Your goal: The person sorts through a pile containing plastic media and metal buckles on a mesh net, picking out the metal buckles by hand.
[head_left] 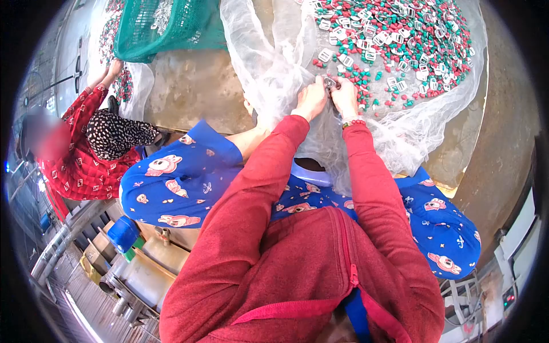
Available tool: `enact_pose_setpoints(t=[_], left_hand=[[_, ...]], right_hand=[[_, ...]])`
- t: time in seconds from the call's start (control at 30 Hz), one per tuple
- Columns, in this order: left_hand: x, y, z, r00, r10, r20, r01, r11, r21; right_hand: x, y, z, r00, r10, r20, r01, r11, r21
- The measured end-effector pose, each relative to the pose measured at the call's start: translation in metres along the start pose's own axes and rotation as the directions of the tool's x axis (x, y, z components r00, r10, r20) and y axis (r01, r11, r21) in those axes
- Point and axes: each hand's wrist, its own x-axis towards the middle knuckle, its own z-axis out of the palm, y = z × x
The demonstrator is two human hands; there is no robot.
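Observation:
Close together at the near edge of the pile are my left hand (311, 100) and my right hand (345, 98). Both have their fingers closed at a small silvery metal buckle (330, 83) between them; its exact shape is partly hidden by the fingers. Beyond them, pale metal slider buckles (370, 54) lie loose among many small red and green cone-shaped pieces (409, 54). White mesh netting (420, 128) spreads under and around this pile, and bunches up beside my left hand and below both wrists.
A green plastic mesh basket (137, 48) with several silvery pieces inside stands at the upper left on the brown work surface (189, 86). A person in a red patterned top (86, 154) sits at the left, reaching toward another pile. A blue container (123, 233) and metal machinery are at lower left.

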Motion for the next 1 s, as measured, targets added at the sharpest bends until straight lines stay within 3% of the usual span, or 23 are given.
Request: enact_pose_setpoints(t=[0.13,0.4,0.53,0.73,0.77,0.83,1.0], left_hand=[[0.002,0.004,0.007,0.999,0.033,-0.029,-0.029,0.991,0.128],[-0.008,0.018,0.019,0.990,0.108,-0.095,-0.071,0.940,0.335],[-0.004,0.018,0.018,0.997,0.066,-0.027,-0.054,0.949,0.311],[0.002,0.018,0.020,0.996,0.086,-0.014,-0.077,0.940,0.333],[0.005,0.015,0.025,0.995,0.094,-0.025,-0.079,0.931,0.355],[0.007,0.014,0.026,0.994,0.108,-0.017,-0.094,0.921,0.377],[0.016,0.010,0.016,0.999,0.041,-0.023,-0.035,0.978,0.208]], right_hand=[[-0.005,-0.005,-0.002,1.000,0.004,-0.023,-0.004,1.000,-0.018],[-0.006,0.024,0.005,0.994,-0.095,-0.056,0.102,0.985,0.139],[-0.005,0.027,0.003,0.998,-0.048,-0.028,0.053,0.977,0.208],[-0.001,0.029,0.004,1.000,-0.012,0.014,0.010,0.990,0.143],[-0.002,0.028,0.002,0.998,-0.065,-0.011,0.065,0.995,0.081],[0.001,0.031,0.002,0.995,-0.098,-0.005,0.097,0.985,0.143],[-0.003,0.022,0.003,0.999,-0.012,-0.051,0.018,0.990,0.137]])
